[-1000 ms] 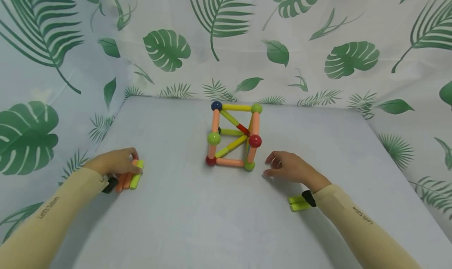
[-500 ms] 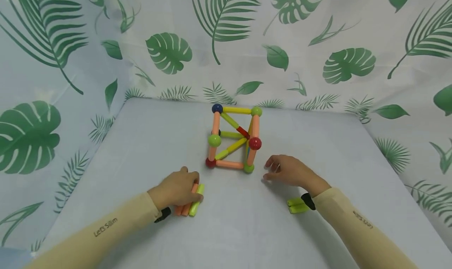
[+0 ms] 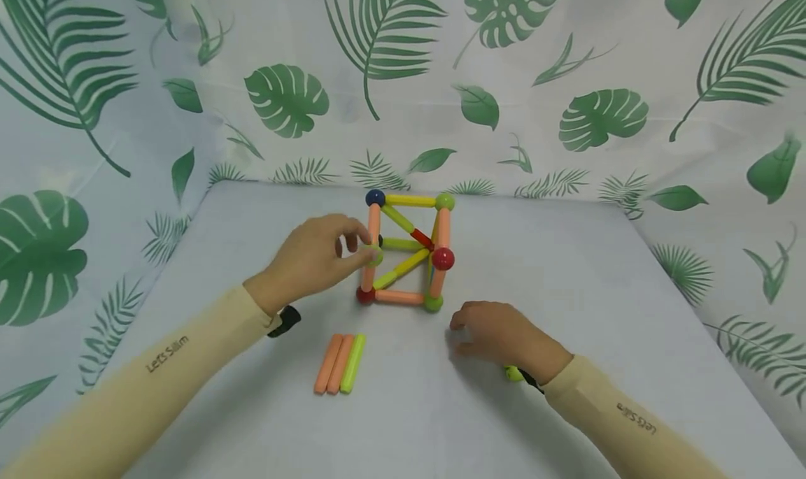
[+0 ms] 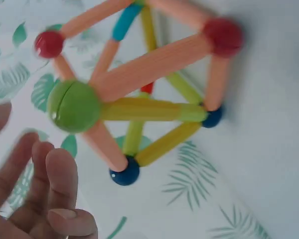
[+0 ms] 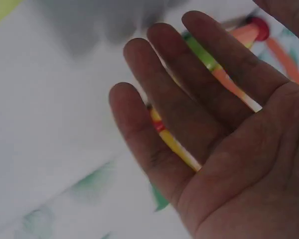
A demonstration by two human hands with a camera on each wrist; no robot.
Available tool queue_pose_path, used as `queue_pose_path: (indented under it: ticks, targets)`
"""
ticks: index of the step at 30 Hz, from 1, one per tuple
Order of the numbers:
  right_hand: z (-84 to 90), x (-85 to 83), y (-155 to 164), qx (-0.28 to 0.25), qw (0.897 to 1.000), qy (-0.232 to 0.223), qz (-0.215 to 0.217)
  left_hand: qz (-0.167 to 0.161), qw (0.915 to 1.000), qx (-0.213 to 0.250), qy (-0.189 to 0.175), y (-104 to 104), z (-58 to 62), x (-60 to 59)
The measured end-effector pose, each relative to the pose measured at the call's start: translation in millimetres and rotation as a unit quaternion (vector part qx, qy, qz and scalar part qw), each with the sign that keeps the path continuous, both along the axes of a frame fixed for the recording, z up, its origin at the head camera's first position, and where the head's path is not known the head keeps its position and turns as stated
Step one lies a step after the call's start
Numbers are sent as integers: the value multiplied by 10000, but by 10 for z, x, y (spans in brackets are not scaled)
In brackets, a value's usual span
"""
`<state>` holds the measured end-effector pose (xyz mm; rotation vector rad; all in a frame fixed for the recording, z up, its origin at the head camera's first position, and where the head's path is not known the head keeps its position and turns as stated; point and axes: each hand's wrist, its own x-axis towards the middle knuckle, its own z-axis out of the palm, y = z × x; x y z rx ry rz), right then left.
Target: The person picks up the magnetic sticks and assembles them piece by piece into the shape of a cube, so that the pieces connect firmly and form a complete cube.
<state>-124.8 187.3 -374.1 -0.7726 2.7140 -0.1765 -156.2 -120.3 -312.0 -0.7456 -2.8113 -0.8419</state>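
A cube frame of orange and yellow-green sticks joined by coloured balls (image 3: pixel 403 252) stands mid-table. My left hand (image 3: pixel 360 245) hovers at its left side, fingers relaxed and spread beside the green ball (image 3: pixel 376 256). In the left wrist view the green ball (image 4: pixel 74 106) sits just off my fingers (image 4: pixel 50 189), not gripped. My right hand (image 3: pixel 462 333) rests on the table in front of the frame's right corner and holds nothing. The right wrist view shows its palm (image 5: pixel 214 124) flat with straight fingers.
Two orange sticks and one yellow-green stick (image 3: pixel 340 363) lie side by side on the table in front of the frame. A yellow-green stick (image 3: pixel 511 374) peeks out under my right wrist. A leaf-print cloth (image 3: pixel 567 115) covers the table and backdrop.
My left hand slid the three sticks toward the middle, let them go, and rose to the frame's left green ball. My right hand drew back slightly toward me.
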Motion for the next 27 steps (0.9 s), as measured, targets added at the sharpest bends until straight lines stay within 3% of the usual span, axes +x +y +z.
queue_pose_path:
  ticks: [4, 8, 11, 19, 27]
  targets:
    - [-8, 157, -350, -61, 9956, 174, 924, -556, 9983, 117, -162, 88, 67, -177]
    - [-37, 244, -687, 67, 9820, 669, 1763, -689, 9961, 300, -470, 91, 3, -262]
    - [-69, 267, -862, 376, 9662, 1250, 2224, -738, 9944, 542, -534, 62, -50, -292]
    - [-264, 252, -1122, 457, 9363, 2158, 2733, -648, 9921, 849, -654, -27, -107, -308]
    - [-266, 297, -1167, 308, 9227, 2486, 2931, -675, 9904, 1021, -647, -34, -144, -310]
